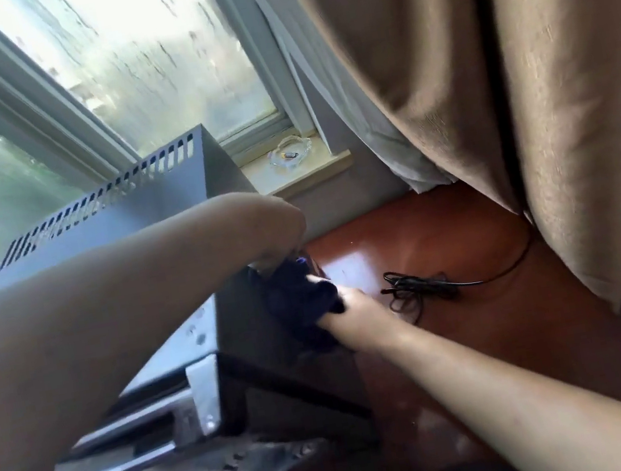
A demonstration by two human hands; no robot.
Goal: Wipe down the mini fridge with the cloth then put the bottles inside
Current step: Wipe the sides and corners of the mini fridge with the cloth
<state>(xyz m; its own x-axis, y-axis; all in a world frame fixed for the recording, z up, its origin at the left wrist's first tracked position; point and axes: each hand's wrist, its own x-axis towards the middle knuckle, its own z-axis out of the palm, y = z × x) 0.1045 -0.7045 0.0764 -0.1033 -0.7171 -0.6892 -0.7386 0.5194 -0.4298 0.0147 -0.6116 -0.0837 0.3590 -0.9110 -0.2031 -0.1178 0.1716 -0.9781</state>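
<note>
Head view: my right hand [357,305] is clenched around the bunched dark blue cloth [303,302], pressing it to the right side wall of the grey metal mini fridge [155,203] on the red-brown floor [445,237], to wipe it. My left hand [278,224] pinches the cloth's top at the fridge's upper edge. No bottles in sight.

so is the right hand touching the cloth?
Touching. Head view: the right hand grips the dark cloth, bunched against the mini fridge side, no gap between them.
</note>
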